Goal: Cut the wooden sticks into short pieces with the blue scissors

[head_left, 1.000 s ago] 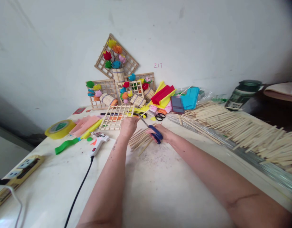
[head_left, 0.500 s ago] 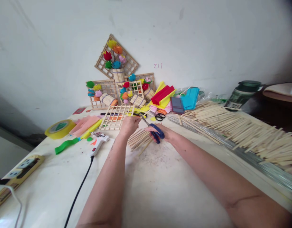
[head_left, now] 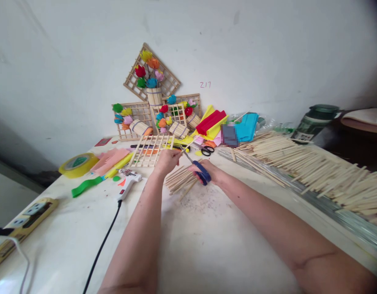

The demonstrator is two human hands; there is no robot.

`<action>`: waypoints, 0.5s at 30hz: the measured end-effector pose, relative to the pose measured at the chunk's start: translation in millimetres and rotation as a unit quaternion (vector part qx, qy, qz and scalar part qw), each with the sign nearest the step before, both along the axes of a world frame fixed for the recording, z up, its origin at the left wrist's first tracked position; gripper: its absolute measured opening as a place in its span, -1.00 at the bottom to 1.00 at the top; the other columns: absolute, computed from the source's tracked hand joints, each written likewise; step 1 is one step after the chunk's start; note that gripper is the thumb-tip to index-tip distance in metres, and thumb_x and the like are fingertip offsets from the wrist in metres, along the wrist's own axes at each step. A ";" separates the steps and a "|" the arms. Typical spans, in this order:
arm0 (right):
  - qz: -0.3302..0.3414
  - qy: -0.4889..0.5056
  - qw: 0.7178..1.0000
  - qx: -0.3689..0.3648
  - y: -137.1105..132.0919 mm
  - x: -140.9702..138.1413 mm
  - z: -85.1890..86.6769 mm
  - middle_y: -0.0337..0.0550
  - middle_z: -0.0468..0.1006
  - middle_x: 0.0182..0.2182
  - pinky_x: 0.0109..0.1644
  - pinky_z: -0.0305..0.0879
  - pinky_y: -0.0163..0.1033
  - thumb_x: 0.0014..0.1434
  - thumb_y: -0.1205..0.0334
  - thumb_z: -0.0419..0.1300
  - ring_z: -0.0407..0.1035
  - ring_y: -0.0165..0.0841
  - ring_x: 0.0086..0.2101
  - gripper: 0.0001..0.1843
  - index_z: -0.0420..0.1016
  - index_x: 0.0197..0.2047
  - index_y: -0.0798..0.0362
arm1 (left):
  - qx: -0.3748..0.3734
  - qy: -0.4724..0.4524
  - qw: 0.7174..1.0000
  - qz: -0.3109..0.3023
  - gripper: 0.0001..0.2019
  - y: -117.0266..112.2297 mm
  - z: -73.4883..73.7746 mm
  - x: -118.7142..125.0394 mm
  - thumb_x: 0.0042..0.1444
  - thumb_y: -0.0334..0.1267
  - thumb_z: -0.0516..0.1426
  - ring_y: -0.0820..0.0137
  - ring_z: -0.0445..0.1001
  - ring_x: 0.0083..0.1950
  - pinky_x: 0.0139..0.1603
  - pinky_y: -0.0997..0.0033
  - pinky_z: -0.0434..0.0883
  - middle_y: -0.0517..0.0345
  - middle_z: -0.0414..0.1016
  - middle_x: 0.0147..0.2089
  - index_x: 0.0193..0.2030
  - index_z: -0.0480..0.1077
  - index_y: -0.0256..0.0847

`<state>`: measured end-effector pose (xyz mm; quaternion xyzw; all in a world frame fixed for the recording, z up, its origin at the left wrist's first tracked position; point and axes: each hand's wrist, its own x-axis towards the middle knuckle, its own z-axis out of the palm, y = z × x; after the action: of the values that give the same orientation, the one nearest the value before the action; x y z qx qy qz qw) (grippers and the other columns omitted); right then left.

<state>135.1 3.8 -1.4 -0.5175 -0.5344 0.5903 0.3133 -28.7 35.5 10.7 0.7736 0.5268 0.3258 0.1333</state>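
My left hand (head_left: 168, 160) is closed around a thin wooden stick (head_left: 192, 142), whose far end sticks out up and to the right. My right hand (head_left: 208, 171) grips blue-handled scissors (head_left: 202, 173). Their blades point up-left and meet the stick close to my left fingertips; whether they have cut it I cannot tell. Below both hands lies a pile of short cut sticks (head_left: 177, 179) on the white table (head_left: 203, 253). A small stick lattice (head_left: 151, 151) rests just behind my left hand.
A glue gun (head_left: 128, 185), yellow tape roll (head_left: 78, 164) and power strip (head_left: 32, 216) are on the left. Lattices with paper flowers (head_left: 151, 73) lean on the wall. Black-handled scissors (head_left: 207, 151) lie behind my right hand. Long sticks (head_left: 313, 171) and a dark green flask (head_left: 315, 122) are at right.
The scissors' blue handles have come together as my right fingers squeezed. My left hand has stayed in about the same place, still holding the stick.
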 end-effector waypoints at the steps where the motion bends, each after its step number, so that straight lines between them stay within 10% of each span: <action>1: -0.003 0.000 1.000 0.001 0.0 -0.3 -0.8 -0.33 0.23 -0.81 -0.80 0.04 -0.43 -0.09 0.26 0.20 0.11 -0.54 -0.80 -0.80 0.29 -0.61 0.16 | -0.001 -0.002 1.000 0.001 -0.60 0.5 -0.8 -0.6 0.05 -0.17 -0.04 0.58 0.14 -0.65 -0.50 0.55 0.10 0.28 0.19 -0.75 -0.75 0.22 -0.26; 15: -0.018 -0.009 1.000 -0.005 2.8 -1.3 -11.8 -0.34 0.24 -0.81 -0.80 0.02 -0.43 -0.12 0.27 0.20 0.09 -0.55 -0.81 -0.81 0.30 -0.63 0.15 | -0.033 0.005 0.999 0.034 -0.60 2.4 -7.8 -5.9 0.02 -0.12 -0.04 0.58 0.10 -0.67 -0.56 0.55 0.05 0.30 0.12 -0.78 -0.75 0.23 -0.26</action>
<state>133.7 6.7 -13.1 -0.5339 -0.5247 0.5826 0.3167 -34.6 37.9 2.9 0.7524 0.5638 0.3086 0.1445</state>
